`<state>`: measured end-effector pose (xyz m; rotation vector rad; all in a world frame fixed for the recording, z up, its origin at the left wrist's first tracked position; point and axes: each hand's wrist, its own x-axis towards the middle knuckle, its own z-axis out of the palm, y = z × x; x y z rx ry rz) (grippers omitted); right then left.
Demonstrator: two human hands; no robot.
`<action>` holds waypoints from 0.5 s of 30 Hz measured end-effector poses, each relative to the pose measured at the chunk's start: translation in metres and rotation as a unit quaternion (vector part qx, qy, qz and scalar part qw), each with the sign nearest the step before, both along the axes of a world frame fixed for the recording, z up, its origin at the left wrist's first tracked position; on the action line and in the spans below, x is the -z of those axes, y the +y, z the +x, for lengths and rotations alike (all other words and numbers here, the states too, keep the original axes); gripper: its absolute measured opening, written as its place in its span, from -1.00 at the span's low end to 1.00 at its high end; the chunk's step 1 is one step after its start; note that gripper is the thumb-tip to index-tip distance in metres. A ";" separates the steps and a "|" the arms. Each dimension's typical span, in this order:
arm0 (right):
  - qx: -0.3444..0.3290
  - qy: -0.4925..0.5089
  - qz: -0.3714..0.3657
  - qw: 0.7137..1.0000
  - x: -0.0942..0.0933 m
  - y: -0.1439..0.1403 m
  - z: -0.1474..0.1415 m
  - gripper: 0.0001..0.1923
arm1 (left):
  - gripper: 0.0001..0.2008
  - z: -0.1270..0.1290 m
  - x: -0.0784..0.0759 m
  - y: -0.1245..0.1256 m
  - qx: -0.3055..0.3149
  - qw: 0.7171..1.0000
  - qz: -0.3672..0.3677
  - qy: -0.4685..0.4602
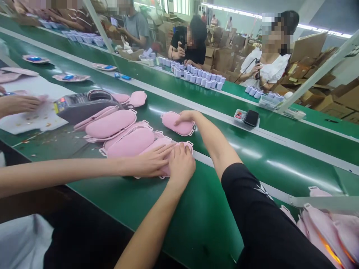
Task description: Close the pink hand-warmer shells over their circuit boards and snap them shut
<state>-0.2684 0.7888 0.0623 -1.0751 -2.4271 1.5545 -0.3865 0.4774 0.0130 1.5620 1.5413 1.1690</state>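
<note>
My right hand (186,116), in a black sleeve, reaches over the green belt and grips one end of a pink padded eye mask (174,123) with strap loops at its ends. Nearer to me, my left hand (181,160) has its fingers bent over another pink eye mask (188,145) at the right end of a row. Most of that one is hidden under the fingers. A co-worker's hand (153,161) comes in from the left and lies against my left hand, on the same row. More pink eye masks (130,144) lean on one another there.
A grey tape dispenser (84,106) stands behind the row. Pink masks (322,228) are heaped at lower right, by a metal rail. Across the belt are a small tray (239,116) with a black box, rows of lilac cups (199,76) and several people.
</note>
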 end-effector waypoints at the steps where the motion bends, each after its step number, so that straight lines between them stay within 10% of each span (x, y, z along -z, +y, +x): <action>1: -0.005 -0.022 -0.006 1.000 0.002 -0.001 0.000 -0.52 | -0.44 -0.003 0.000 -0.009 0.031 0.999 -0.014 0.006; 9: 0.017 -0.099 0.014 0.995 0.002 -0.030 0.051 -0.56 | -0.55 -0.034 -0.020 -0.044 0.096 0.994 -0.050 0.034; 15: 0.114 -0.038 -0.021 0.993 -0.033 -0.091 0.149 -0.54 | -0.55 -0.043 -0.065 -0.062 0.046 0.998 -0.030 -0.041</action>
